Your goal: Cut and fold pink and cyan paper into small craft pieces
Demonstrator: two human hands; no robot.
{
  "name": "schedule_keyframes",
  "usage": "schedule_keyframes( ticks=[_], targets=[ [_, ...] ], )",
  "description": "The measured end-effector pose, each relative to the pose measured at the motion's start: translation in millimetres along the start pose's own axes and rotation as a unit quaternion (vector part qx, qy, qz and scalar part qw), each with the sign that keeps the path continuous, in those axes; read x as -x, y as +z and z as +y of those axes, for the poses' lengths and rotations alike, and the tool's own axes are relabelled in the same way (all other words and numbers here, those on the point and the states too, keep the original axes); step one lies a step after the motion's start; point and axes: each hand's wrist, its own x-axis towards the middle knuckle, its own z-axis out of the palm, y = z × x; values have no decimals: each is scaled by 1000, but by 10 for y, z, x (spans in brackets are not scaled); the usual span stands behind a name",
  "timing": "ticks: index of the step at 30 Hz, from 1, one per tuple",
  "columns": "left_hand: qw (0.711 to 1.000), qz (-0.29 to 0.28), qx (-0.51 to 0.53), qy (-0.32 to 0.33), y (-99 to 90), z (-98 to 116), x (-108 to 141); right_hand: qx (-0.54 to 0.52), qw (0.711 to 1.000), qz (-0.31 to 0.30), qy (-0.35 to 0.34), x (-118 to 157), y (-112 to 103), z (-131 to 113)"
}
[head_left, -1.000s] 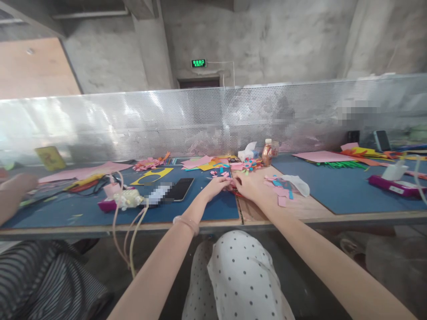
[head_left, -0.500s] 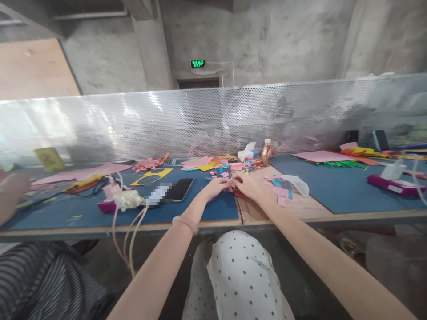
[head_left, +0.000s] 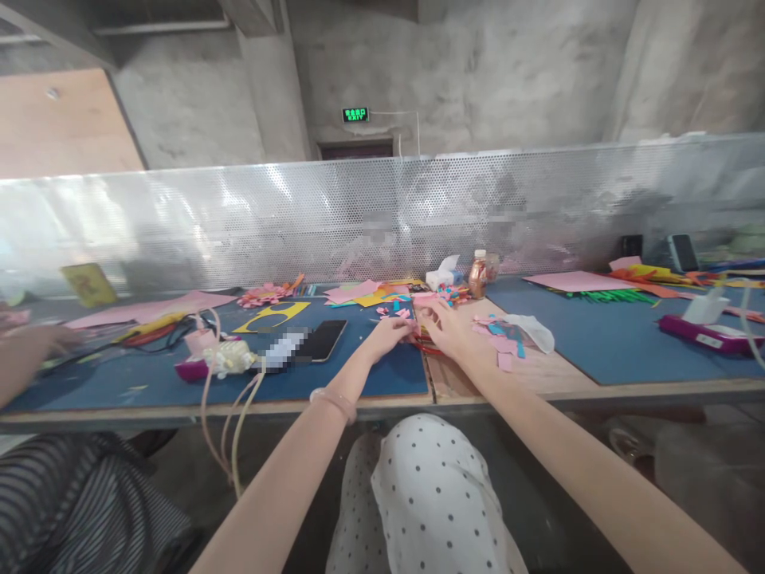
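L hand (head_left: 388, 338) had fingers curled nearly tog. by the sm. pink paper bits (head_left: 403, 313) on the worktop (head_left: 382, 379); hold couldn't be told. R hand (head_left: 447, 331), fingers parted & empty, was nr. the pink strip (head_left: 425, 299).

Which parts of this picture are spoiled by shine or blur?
All in the head view: glare whitens the metal screen, mostly towards the picture's left; the co-worker's hand at the left edge is smeared; blocky pixels cover something beside the black phone; fine detail between the left hand and right hand is too soft to make out.
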Motion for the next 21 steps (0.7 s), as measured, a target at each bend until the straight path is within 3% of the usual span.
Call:
schedule_keyframes(
  ticks=[6, 12, 21],
  targets=[
    [994, 76, -79, 8, -32, -51, -29, 58, 989, -32, -129, 51, 69, -208],
    [987, 95, -128, 23, -17, -60, -43, 92, 988, -29, -122, 53, 131, -199],
    [985, 109, -123, 57, 8, -84, -64, 97, 985, -54, -133, 61, 178, -188]
  ],
)
